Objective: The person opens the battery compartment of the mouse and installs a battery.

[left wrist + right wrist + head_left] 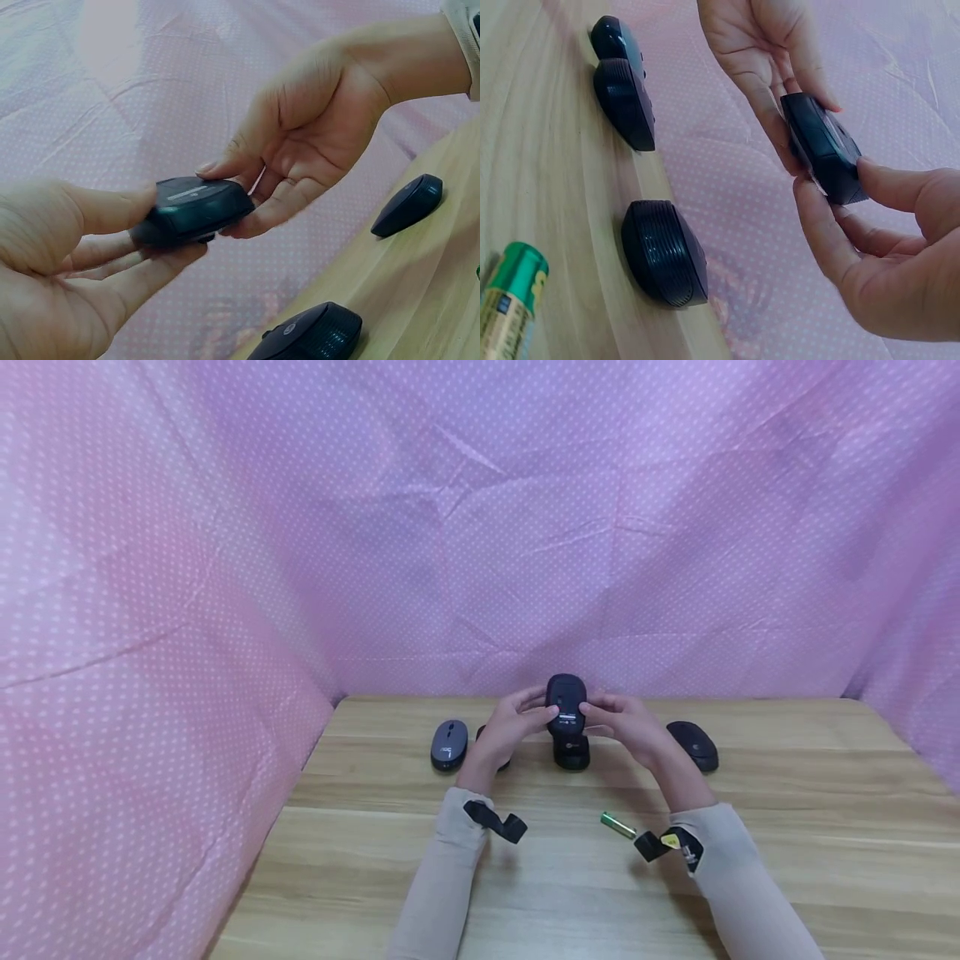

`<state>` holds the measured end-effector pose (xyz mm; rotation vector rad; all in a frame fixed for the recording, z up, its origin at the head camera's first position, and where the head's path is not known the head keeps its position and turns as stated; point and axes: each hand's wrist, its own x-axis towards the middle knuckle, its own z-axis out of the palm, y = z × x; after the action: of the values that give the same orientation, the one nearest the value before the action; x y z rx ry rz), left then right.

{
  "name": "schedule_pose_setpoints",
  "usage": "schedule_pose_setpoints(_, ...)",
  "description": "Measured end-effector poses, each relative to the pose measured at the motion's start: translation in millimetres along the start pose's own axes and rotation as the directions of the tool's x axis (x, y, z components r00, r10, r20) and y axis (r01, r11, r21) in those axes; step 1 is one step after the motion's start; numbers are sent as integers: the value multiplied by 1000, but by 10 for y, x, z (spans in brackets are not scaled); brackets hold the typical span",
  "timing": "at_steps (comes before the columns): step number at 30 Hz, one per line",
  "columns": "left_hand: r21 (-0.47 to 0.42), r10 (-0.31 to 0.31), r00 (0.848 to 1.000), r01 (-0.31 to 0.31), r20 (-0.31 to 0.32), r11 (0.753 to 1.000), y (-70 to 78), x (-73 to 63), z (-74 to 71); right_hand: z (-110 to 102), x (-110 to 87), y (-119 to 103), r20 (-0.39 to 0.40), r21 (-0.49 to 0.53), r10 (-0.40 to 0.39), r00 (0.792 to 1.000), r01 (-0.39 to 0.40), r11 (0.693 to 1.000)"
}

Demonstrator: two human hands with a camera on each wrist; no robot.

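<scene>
A black computer mouse (pixel 566 697) is held up off the table between both hands, its underside with a white label facing me. My left hand (pixel 513 720) pinches its left side, thumb on the underside and fingers beneath in the left wrist view. From the right, my right hand (pixel 624 724) grips the opposite side the same way, as the right wrist view shows. Just below the held mouse, a second black mouse (pixel 572 753) sits on the table, partly covered by it in the head view.
A grey-topped mouse (pixel 449 745) lies at the left, with another dark mouse (pixel 625 105) beside it, mostly hidden behind my left wrist in the head view. At the right rests a black mouse (pixel 693 745). A green battery (pixel 618 825) lies near my right wrist.
</scene>
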<state>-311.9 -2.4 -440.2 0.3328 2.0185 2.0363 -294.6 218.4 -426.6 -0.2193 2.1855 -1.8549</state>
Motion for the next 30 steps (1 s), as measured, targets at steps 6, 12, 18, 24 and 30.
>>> schedule_pose_setpoints(6,39,4,997,0,-79,999,-22,-8,20,-29,-13,-7,-17,13,1,1000,-1,1000)
schedule_pose_setpoints(12,97,49,992,-38,-118,995,-26,-1,33,-34,-29,-21,-13,32,-21,1000,22,999)
schedule_pose_setpoints(18,70,91,986,-82,-137,994,-15,12,58,-19,-25,-3,-22,45,-91,996,92,995)
schedule_pose_setpoints(24,16,113,988,-112,-108,994,24,-1,67,25,-19,-21,-55,40,-121,991,123,992)
schedule_pose_setpoints(30,14,142,988,-142,-56,990,78,-22,69,43,-10,-28,-96,32,-116,989,119,992)
